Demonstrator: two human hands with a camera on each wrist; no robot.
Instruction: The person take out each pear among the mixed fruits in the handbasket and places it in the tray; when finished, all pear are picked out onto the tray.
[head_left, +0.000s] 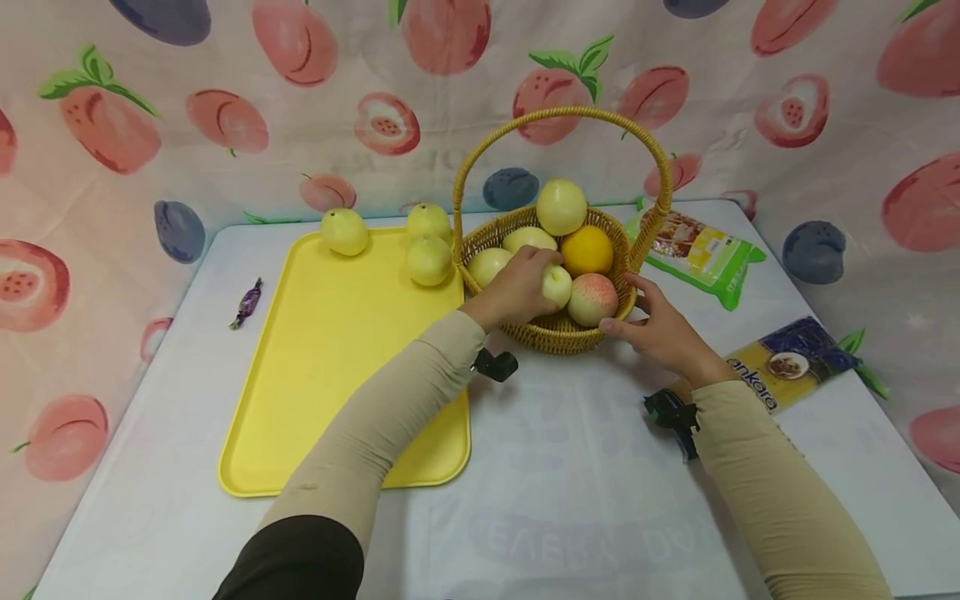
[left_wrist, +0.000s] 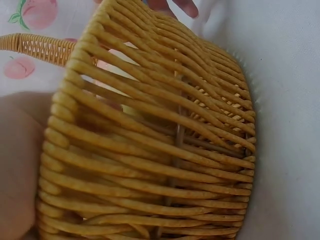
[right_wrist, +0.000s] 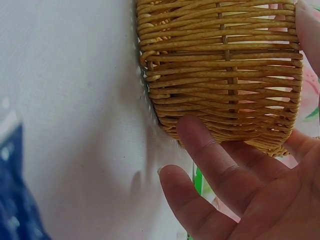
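Observation:
In the head view, a wicker basket [head_left: 558, 340] with a tall arched handle holds several fruits. My left hand [head_left: 521, 287] reaches over the near left rim and grips a pale green apple-like fruit [head_left: 557, 287] inside. Beside that fruit lie a peach [head_left: 592, 300] and an orange [head_left: 587, 251]; more pale green fruits [head_left: 561, 207] sit behind. My right hand [head_left: 663, 329] holds the basket's right side, thumb at the front rim. Its lower fingers [right_wrist: 215, 170] lie along the outer wall in the right wrist view. The woven wall hides the left hand's fingertips in the left wrist view.
Left of the basket lies a yellow tray [head_left: 330, 358], with several pale green fruits [head_left: 429, 260] at its far end. A purple-wrapped candy [head_left: 247, 304] is beyond its left edge. A green packet [head_left: 701, 254] and an ankara pack [head_left: 787, 362] lie on the right.

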